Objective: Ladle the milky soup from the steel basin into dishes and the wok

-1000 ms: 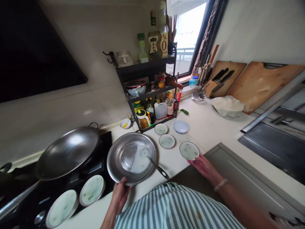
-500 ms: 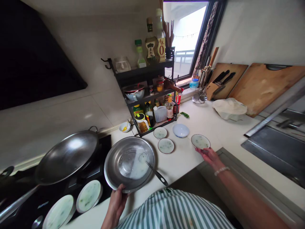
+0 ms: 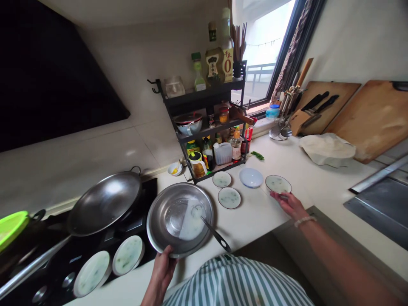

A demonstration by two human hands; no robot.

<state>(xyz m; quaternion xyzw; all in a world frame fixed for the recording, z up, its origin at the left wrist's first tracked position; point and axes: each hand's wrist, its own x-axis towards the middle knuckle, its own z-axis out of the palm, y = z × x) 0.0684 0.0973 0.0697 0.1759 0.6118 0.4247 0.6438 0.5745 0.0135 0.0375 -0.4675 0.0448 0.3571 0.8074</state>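
My left hand [image 3: 163,267] grips the near rim of a steel basin [image 3: 161,212], thumb on top. The basin is tilted, and pale milky liquid [image 3: 193,225] has pooled on its right side. A ladle [image 3: 215,233] rests in that liquid with its dark handle over the rim. Out to the right, my right hand [image 3: 288,204] has its fingers at the near side of a bowl [image 3: 278,183] of whitish liquid with green bits. Two similar bowls, one nearer [image 3: 229,198] and one farther [image 3: 222,179], stand between the basin and a pale blue bowl [image 3: 251,177].
A wok [image 3: 105,204] sits on the black stove at left, with two filled white bowls [image 3: 93,274] in front. Behind the basin stands a black rack [image 3: 204,95] of bottles. A knife block [image 3: 299,121], cutting boards [image 3: 382,121], a cloth-covered item [image 3: 328,148] and the sink [image 3: 382,212] lie right.
The view has shifted left, so most things appear farther right and a green-rimmed item shows at the left edge. Both hands keep their places at the basin and the bowl.
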